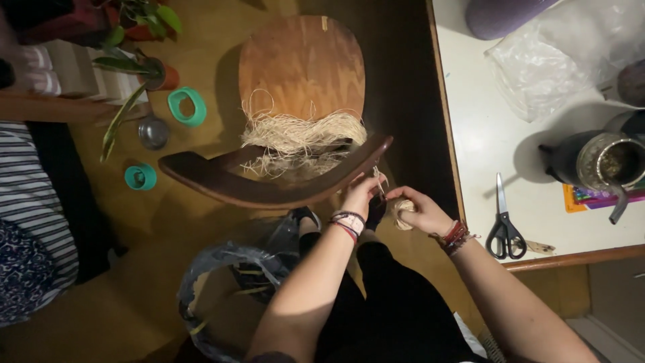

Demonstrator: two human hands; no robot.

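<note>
A wooden chair [302, 67] stands in front of me, seen from above, with a bundle of pale straw fibre [302, 138] lying across the back of its seat. My left hand [361, 195] pinches a thin twisted strand right at the end of the chair's dark curved backrest [269, 188]. Just to its right, my right hand [420, 210] is closed around a small ball of the same pale cord [402, 214]. Both wrists wear bracelets.
A white table [484, 141] at right holds black-handled scissors [504, 225], a dark metal cup [601, 161] and a clear plastic bag [557, 54]. A plastic-lined bin [222, 289] sits by my knees. Potted plants [141, 60] and teal rings [187, 106] lie on the floor at left.
</note>
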